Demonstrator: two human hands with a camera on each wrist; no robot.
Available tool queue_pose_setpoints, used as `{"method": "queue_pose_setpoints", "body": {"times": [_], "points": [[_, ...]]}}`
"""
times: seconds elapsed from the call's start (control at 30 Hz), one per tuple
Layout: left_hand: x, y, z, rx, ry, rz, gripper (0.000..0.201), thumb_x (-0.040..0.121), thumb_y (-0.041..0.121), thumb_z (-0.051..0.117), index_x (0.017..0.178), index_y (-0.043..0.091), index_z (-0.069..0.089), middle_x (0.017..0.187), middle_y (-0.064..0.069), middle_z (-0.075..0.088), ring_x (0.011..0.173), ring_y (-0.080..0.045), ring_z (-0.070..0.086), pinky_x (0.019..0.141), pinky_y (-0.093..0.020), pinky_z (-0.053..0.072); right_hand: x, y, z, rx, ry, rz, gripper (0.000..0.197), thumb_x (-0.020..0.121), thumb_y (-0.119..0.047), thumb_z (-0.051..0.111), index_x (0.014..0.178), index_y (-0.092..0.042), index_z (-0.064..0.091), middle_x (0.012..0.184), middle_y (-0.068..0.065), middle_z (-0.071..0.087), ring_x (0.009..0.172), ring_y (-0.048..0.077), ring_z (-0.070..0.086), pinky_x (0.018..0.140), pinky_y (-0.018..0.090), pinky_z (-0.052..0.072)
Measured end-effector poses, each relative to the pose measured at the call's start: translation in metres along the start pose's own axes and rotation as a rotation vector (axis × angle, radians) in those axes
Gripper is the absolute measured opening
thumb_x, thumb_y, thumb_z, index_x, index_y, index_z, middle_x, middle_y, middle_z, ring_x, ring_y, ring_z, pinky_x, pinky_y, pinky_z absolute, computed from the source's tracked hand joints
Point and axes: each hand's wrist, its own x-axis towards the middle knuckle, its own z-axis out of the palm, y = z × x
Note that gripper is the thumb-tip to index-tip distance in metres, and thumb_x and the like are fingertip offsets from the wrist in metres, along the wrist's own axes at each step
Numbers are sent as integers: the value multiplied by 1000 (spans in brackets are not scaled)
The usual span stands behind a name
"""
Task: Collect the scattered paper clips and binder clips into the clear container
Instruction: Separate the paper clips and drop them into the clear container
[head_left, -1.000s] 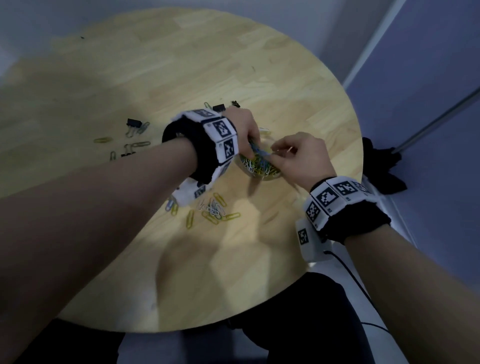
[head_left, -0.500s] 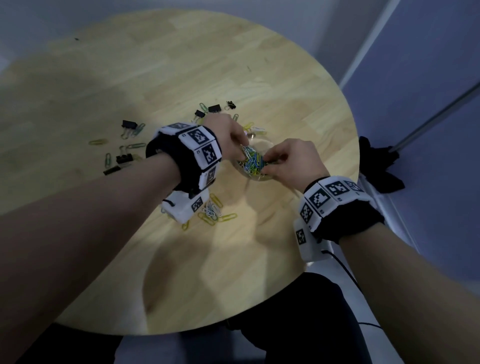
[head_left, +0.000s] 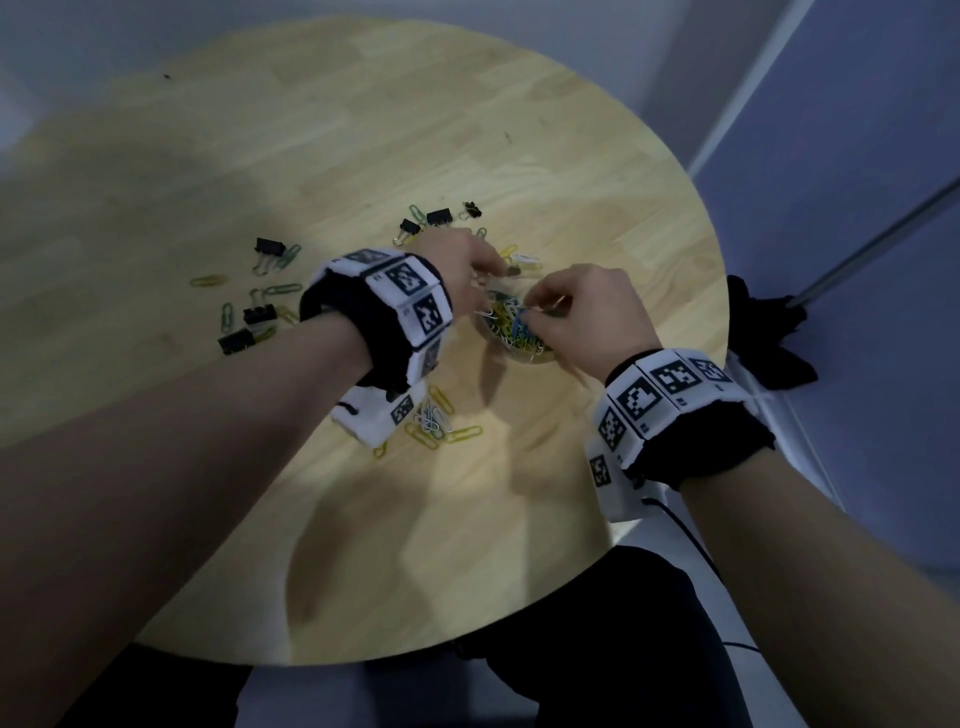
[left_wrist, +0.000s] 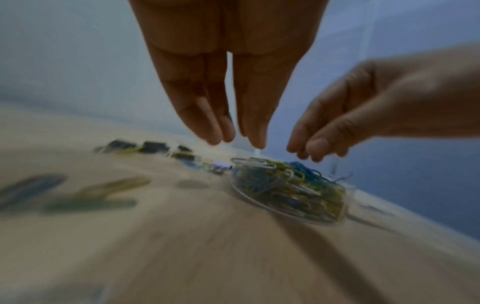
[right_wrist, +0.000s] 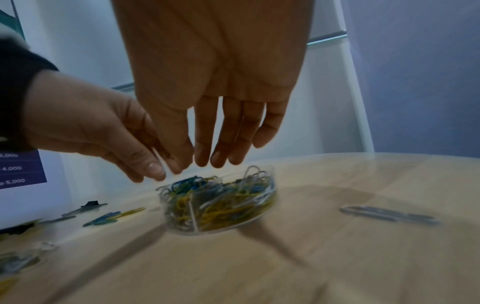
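The clear round container, divided inside and heaped with coloured paper clips, stands on the table near its right edge. My left hand hovers over the container's far-left rim, fingers straight and pointing down, holding nothing. My right hand hangs just above the heap, fingertips bunched loosely with nothing between them. Black binder clips lie beyond the left hand, more lie far left among loose paper clips. A small pile of paper clips sits under my left wrist.
The round wooden table has bare surface towards me and at the back. One silver paper clip lies right of the container. A dark bundle lies on the floor past the table's right edge, by a blue wall.
My left hand has moved off the heap towards the container's far rim, and its fingers have straightened. The right hand stays over the clips.
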Motion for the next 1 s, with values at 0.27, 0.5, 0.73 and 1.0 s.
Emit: {"method": "queue_pose_setpoints", "body": {"times": [0.27,0.5,0.73,1.0], "points": [[-6,-12,11,-386,23,-237,13,81,5,71,94,8,72,91,-12,72,87,-24,71,76,-26,58,9,-7,12,61,-79,36,28,73,-10,76,101,-13,73,94,9,72,77,11,59,75,20,45],[4,-8,11,-510,74,-244,18,78,3,72,71,20,67,90,-11,73,84,-23,72,86,-36,58,9,-16,5,66,-73,6,29,79,-6,65,107,-9,70,101,10,71,93,19,66,83,18,47],[9,-9,3,-253,102,-166,22,81,15,70,103,13,71,100,-5,73,85,-10,67,80,-19,50,19,-23,10,-77,-130,-31,21,79,-10,71,100,-12,74,104,12,71,101,25,64,94,29,48],[-43,-85,-42,-64,27,-303,16,78,10,72,93,12,74,61,3,68,42,4,57,55,-13,47,23,-33,24,-244,-152,-45,24,85,2,52,100,-1,71,108,18,66,101,32,61,87,33,52]]}}
